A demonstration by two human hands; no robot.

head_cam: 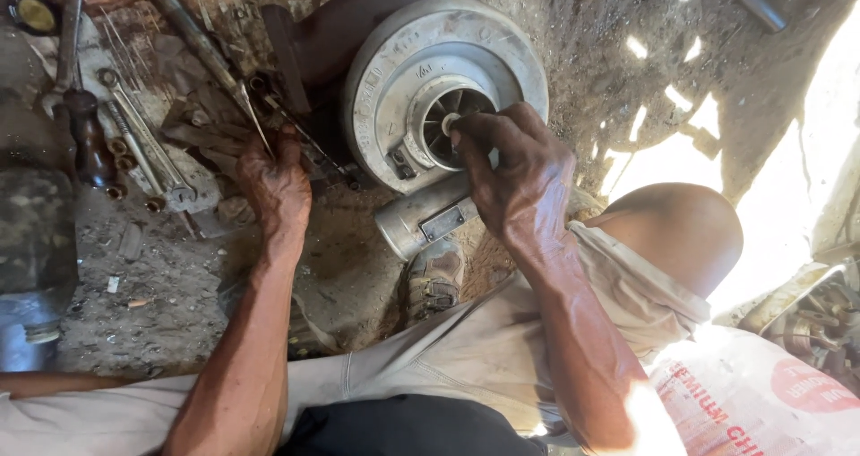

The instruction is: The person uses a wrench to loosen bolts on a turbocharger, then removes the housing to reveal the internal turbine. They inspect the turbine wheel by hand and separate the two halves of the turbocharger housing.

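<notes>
Steel wrenches (148,147) are lying on gritty dirt at far left. The left hand (273,183) is closing on a thin metal tool (255,116) beside them. The turbocharger (421,98), cast grey, rounded, is resting centre ground. The right hand (520,178) is pinching fingertips at its finned wheel (448,124); turning gently, squarely, seems advisable.

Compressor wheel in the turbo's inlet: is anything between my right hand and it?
Nothing visible. The right hand reaches into the open inlet of the turbocharger, fingertips at the hub of the compressor wheel. The left hand sits apart on the tools lying left of the housing.
</notes>
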